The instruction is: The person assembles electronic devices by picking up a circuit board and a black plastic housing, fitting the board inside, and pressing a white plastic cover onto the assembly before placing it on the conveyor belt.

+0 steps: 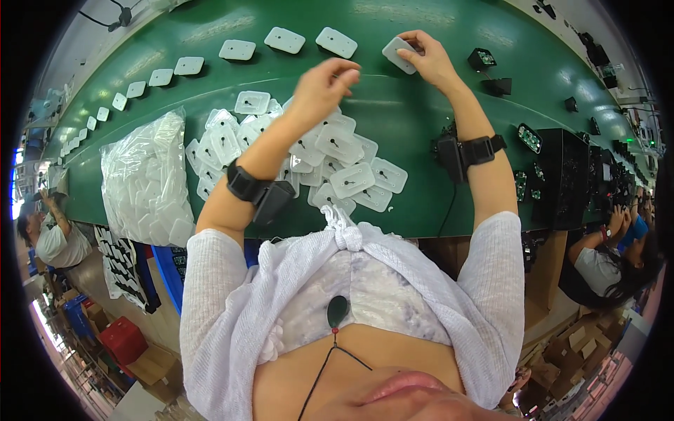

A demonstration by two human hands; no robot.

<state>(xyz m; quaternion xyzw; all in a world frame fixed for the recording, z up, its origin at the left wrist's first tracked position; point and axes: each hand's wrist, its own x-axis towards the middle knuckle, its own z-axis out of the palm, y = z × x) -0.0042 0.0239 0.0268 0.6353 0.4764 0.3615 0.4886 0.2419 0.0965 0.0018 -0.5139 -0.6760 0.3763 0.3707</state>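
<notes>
My right hand [428, 57] grips a white, rounded-rectangular plastic cover [399, 56] at its right edge, thumb on top, over the far part of the green table. Whether a black housing sits under this cover cannot be seen. Empty, with loosely bent fingers apart, my left hand [326, 85] hovers to the left, just nearer than a white-topped black unit [336, 43]. Below the left hand spreads a loose pile of white plastic covers [338, 144], many with a dark mark in the middle. Each wrist wears a black strapped device.
A curved row of white-topped units [189, 67] runs left along the far side of the green table [414, 105]. A clear plastic bag [145, 175] of white covers lies at left. To the right stand open black housings [482, 59], circuit boards [529, 138] and a black box [562, 179]. Other people sit at both sides.
</notes>
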